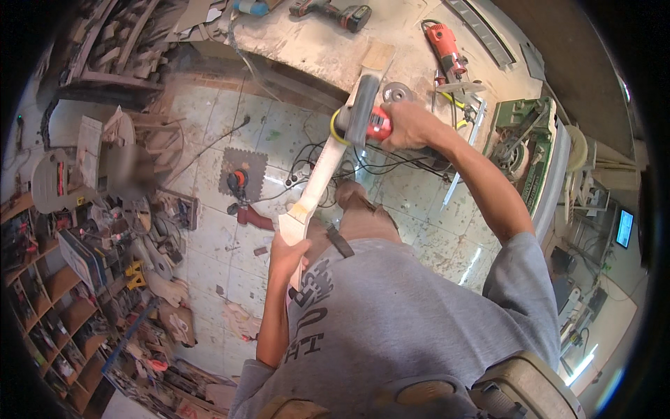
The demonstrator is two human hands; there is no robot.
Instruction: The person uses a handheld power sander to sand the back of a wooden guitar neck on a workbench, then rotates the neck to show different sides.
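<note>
A long pale wooden piece, shaped like a guitar neck [315,183], slants from my body to the workbench [307,38], its far end resting at the bench edge. My left hand [287,257] is closed round its wider near end, close to my shirt. With my right hand [410,127] I grip a red and black power sander [361,115] with a yellow-edged round pad. The pad lies against the upper part of the wood, or just over it; I cannot tell which. Part of the sander's handle is hidden by my fingers.
On the bench lie a cordless drill [333,14], a red power tool [445,47] and a grinding disc [397,93]. A green machine [520,150] stands at the right. Black cables [307,157] and an orange-black tool [239,180] lie on the tiled floor. Cluttered shelves [63,307] fill the left.
</note>
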